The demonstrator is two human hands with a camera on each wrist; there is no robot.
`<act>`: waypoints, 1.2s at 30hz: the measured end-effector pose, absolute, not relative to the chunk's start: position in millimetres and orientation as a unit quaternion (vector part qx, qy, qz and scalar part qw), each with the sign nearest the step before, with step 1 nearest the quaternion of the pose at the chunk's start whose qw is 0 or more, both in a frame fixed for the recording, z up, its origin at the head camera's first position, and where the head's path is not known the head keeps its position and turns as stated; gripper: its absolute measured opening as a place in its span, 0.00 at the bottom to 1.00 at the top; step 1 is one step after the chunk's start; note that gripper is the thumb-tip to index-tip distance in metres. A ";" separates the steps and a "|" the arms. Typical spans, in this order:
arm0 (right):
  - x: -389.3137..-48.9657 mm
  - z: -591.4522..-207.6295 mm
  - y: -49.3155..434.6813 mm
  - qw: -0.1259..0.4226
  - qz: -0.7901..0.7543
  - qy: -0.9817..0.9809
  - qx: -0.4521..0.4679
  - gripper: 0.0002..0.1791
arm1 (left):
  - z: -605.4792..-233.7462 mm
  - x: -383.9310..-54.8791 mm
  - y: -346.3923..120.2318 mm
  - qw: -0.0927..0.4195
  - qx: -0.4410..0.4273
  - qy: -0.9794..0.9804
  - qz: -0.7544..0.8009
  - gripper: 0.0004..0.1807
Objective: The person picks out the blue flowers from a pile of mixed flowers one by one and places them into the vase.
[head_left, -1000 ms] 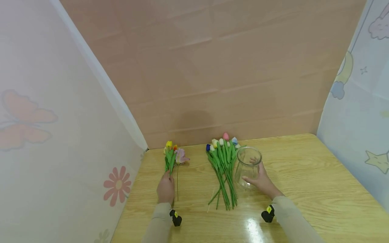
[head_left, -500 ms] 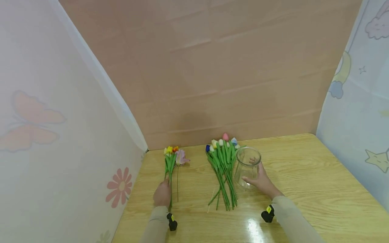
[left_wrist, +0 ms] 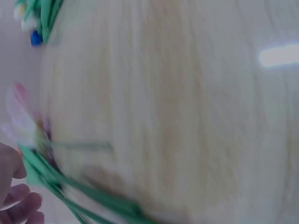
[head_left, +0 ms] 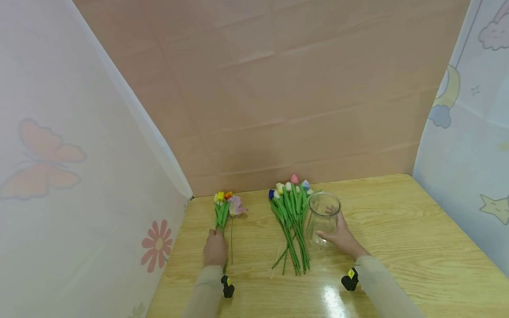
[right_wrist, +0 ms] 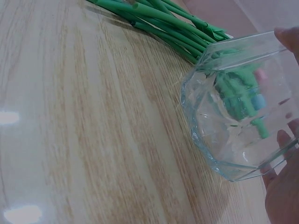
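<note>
Wooden table (head_left: 397,229), pink backdrop behind, printed curtains either side. Large tulip bundle (head_left: 292,221) lies mid-table, heads toward the backdrop, stems toward me. Just right of it, touching or nearly so, stands the glass vase (head_left: 324,216), upright, mouth up.

Change noted: over the last second my left hand (head_left: 215,249) drew back toward me along the small bunch (head_left: 222,212), then came forward again; it now sits over the lower stems. The small bunch itself has barely shifted, still flat on the table at the left edge, the single pale pink flower (head_left: 236,205) beside it. Judgement: grip being re-seated, no lift yet.

Left fingers (left_wrist: 18,200): curled about the green stems as far as I can read it; the left wrist view is motion-blurred, so how firmly they close I cannot tell.

My right hand (head_left: 342,238): unchanged, wrapped round the vase wall, thumb on the near side, fingertips (right_wrist: 285,140) showing through the glass on the far side.
</note>
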State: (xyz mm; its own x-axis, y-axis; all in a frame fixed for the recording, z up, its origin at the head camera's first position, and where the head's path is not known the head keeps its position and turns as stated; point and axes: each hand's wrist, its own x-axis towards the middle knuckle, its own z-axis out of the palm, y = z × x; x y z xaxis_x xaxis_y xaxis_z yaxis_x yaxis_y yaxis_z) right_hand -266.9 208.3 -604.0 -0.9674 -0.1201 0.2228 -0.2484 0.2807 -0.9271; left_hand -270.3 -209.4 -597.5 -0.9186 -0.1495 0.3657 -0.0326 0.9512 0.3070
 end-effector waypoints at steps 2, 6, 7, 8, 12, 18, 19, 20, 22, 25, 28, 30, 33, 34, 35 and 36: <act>-266.9 -604.0 208.1 0.055 0.587 -0.800 0.116 0.52 | -590.3 -271.6 -197.0 0.225 0.020 -0.963 -0.144 0.12; -267.3 -604.4 207.3 0.054 0.584 -0.801 0.115 0.52 | -574.7 -272.0 -164.4 0.250 -0.036 -0.957 -0.140 0.08; -267.5 -604.7 207.5 0.054 0.584 -0.802 0.116 0.51 | -571.7 -271.3 -154.9 0.252 -0.051 -0.956 -0.140 0.07; -267.7 -605.0 207.5 0.054 0.584 -0.802 0.115 0.51 | -570.0 -270.5 -145.7 0.255 -0.067 -0.955 -0.138 0.06; -268.7 -605.7 207.6 0.056 0.584 -0.801 0.116 0.50 | -564.8 -262.6 -109.9 0.247 -0.130 -0.952 -0.126 0.04; -269.7 -605.4 208.8 0.055 0.581 -0.805 0.112 0.51 | -575.8 -252.4 -65.7 0.242 -0.197 -0.943 -0.116 0.04; -269.7 -605.4 208.8 0.054 0.580 -0.805 0.113 0.51 | -578.3 -250.8 -60.3 0.237 -0.200 -0.944 -0.110 0.03; -269.8 -605.2 208.8 0.054 0.582 -0.804 0.112 0.51 | -580.1 -249.1 -55.3 0.228 -0.200 -0.947 -0.108 0.03; -269.9 -605.1 208.7 0.053 0.584 -0.802 0.112 0.51 | -584.0 -246.8 -47.1 0.203 -0.194 -0.954 -0.106 0.02; -269.7 -604.0 208.4 0.054 0.582 -0.804 0.113 0.50 | -592.0 -245.4 -38.6 0.152 -0.176 -0.966 -0.113 0.02; -266.5 -598.7 206.8 0.055 0.585 -0.801 0.113 0.51 | -598.9 -244.6 -33.3 0.112 -0.152 -0.974 -0.126 0.05; -262.4 -591.4 204.8 0.053 0.588 -0.799 0.114 0.50 | -601.5 -244.0 -31.0 0.106 -0.141 -0.975 -0.132 0.07; -256.6 -580.5 202.0 0.047 0.592 -0.796 0.114 0.50 | -604.4 -244.6 -29.7 0.101 -0.126 -0.976 -0.144 0.12; -257.3 -581.6 202.2 0.048 0.590 -0.798 0.115 0.50 | -605.5 -245.4 -29.6 0.097 -0.121 -0.976 -0.151 0.13; -258.3 -583.8 202.6 0.049 0.588 -0.799 0.115 0.50 | -606.5 -246.6 -29.7 0.089 -0.116 -0.976 -0.162 0.15; -258.0 -583.2 202.4 0.049 0.588 -0.799 0.115 0.50 | -607.3 -247.5 -30.0 0.078 -0.110 -0.976 -0.174 0.16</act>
